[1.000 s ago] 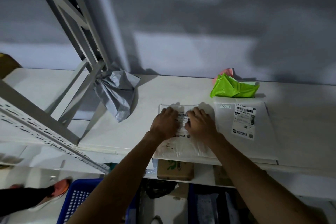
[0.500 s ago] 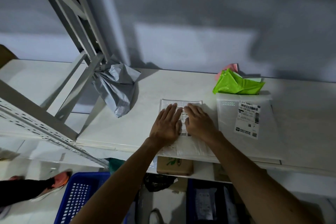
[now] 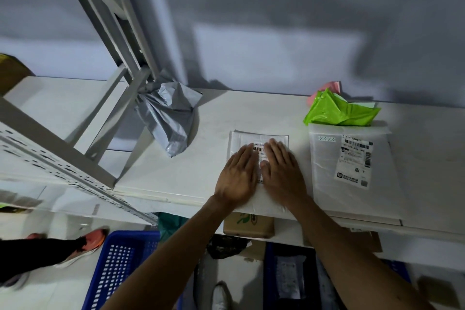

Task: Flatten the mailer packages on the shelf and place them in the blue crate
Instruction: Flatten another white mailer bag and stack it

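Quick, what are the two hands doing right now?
Left hand: open, palm flat on the white mailer, holding nothing.
Right hand: open, pressed flat on the same mailer, holding nothing.

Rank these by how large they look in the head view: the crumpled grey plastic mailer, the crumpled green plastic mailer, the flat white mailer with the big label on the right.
1. Flat white mailer with the big label
2. Crumpled grey plastic mailer
3. Crumpled green plastic mailer

Grey and green look close; the ranking between them is unsure.
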A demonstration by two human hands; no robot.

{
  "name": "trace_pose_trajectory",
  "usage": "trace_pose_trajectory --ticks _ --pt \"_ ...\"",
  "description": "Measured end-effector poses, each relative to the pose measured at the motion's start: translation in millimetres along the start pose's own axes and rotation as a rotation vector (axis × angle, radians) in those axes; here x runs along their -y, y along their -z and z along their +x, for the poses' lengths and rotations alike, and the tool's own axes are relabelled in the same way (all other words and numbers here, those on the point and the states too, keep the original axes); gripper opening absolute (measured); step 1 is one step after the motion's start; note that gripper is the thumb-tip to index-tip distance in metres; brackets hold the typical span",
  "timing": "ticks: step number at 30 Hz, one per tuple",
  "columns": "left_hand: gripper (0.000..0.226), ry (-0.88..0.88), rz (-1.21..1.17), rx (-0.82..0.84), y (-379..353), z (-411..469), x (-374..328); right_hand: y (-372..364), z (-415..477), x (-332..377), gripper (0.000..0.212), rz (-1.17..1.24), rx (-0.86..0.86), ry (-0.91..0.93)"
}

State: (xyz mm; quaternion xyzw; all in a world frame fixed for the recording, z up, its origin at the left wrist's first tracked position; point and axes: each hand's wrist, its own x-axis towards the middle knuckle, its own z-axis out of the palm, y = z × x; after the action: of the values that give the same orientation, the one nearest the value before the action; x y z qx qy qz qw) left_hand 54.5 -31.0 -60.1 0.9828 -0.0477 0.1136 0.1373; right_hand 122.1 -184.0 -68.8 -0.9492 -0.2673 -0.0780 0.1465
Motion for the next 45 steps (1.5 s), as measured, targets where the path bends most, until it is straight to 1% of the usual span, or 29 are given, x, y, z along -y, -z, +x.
trace_pose_trajectory --ticks 4,7,9,12,19,29,33,36,41,45 --pt "0.065 0.023 0.041 0.061 -6 -18 -7 0 0 -1 0.057 -0.005 -0.001 0.003" --pt "0.067 0.029 0.049 0.102 -3 -19 -7 -1 -1 5 0.056 -0.012 0.000 -0.006" --pt "0.067 0.030 0.035 0.116 -2 -18 -8 -2 -6 11 0.054 -0.019 -0.018 0.019" --pt "0.064 0.021 0.022 0.103 -1 -17 -7 -3 -24 20 0.052 -0.031 -0.038 0.069" --pt "0.063 0.007 0.045 0.093 -1 -18 -8 0 -45 24 0.053 -0.055 -0.056 0.065" --pt "0.060 0.020 0.045 0.061 7 -21 -15 4 -54 24 0.056 -0.108 0.029 0.090" --pt "0.057 -0.059 0.084 0.064 2 -52 -23 6 -58 22 0.055 -0.068 0.022 0.083" --pt "0.057 -0.023 0.080 0.055 4 -70 -28 7 -57 21 0.056 -0.028 0.000 0.067" --pt "0.058 -0.012 0.039 0.080 12 -70 -30 4 -61 20 0.052 -0.010 -0.028 0.072" --pt "0.058 -0.023 0.038 0.092 11 -72 -28 2 -78 11 0.051 -0.069 -0.003 0.145"
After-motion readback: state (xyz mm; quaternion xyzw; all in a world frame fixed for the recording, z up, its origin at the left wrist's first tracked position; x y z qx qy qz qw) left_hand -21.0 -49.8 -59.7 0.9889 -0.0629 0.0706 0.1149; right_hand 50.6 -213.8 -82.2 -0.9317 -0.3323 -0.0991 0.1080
